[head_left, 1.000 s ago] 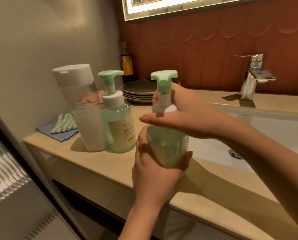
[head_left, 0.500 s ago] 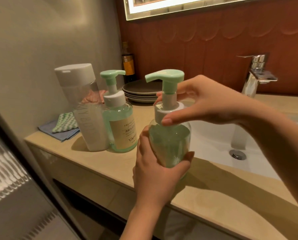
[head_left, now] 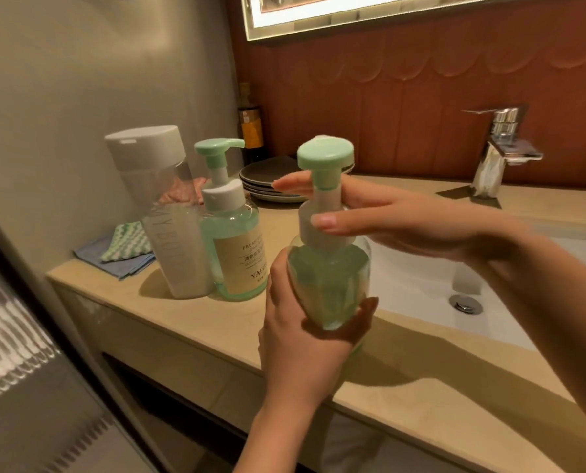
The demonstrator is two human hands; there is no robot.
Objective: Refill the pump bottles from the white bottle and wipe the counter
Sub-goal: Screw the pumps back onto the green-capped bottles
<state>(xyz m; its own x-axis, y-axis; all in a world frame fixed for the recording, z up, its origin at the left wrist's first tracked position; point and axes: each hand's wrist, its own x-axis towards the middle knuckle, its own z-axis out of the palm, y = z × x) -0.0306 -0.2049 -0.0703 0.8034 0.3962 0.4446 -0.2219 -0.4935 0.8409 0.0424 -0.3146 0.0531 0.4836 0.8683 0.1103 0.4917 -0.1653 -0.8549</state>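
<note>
Pump bottle (head_left: 329, 278) is held upright over the counter's (head_left: 189, 322) front edge, beside the sink (head_left: 421, 291). Left hand (head_left: 298, 339) wraps its body from below; right hand (head_left: 404, 223), directly above, pinches the white collar (head_left: 322, 240) between thumb and fingers, likely for twisting.

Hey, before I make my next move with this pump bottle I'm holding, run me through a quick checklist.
1. Grip of the left hand on the held pump bottle: ok, fingers wrap its body.
2. Grip of the right hand on the white collar: ok, thumb in front, fingers behind.
3. Bottle upright: ok, held over the counter edge.
4. Collar loose or tight: cannot tell.
5. Is the white bottle ready to pour: not ok, its cap is on; it stands beside the second pump bottle.
6. Are the cloths ready for wiping: ok, folded at the counter's left end.
</note>
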